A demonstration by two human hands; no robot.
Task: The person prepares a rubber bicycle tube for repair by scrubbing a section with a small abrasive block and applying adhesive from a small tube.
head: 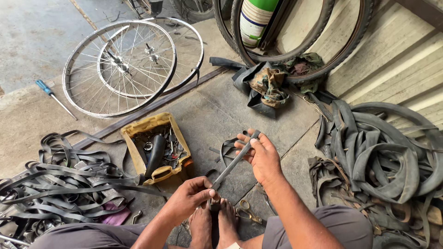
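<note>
Your left hand point(189, 198) and right hand point(259, 154) are pinching a rubber strip point(233, 163) taut between them. A yellow tray point(157, 147) is sitting just left of them, scissors point(247, 212) are lying below your right hand, and tube heaps point(383, 157) are crowding the right.

Under me the grey concrete floor point(207, 110) carries two spoked silver bicycle wheels point(124, 64), a blue-handled screwdriver point(50, 94), a battered yellow plastic parts tray point(157, 147), brass-coloured scissors point(247, 211) and heaps of black rubber inner tubes point(383, 157).
</note>
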